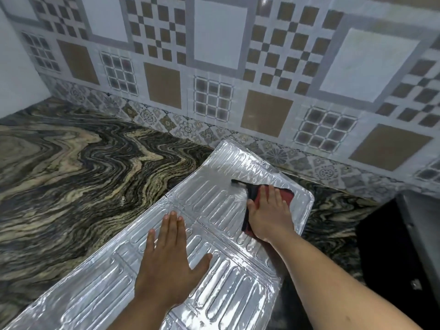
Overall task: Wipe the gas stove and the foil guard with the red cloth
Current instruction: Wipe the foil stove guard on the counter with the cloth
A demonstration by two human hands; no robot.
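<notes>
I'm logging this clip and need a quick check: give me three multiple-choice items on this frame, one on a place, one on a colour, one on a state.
1. Where does the foil guard lie?
A. Flat on the patterned countertop
B. Upright against the tiled wall
C. Folded in a sink

2. What colour is the cloth under the right hand?
A. Blue
B. Red with a dark edge
C. White

3. What is the left hand doing?
A. Gripping a bottle
B. Raised off the foil
C. Pressing flat, fingers spread, on the foil

Answers:
1. A, the guard lies flat across the counter.
2. B, red shows past the fingers.
3. C, the open palm rests on the embossed foil.
</notes>
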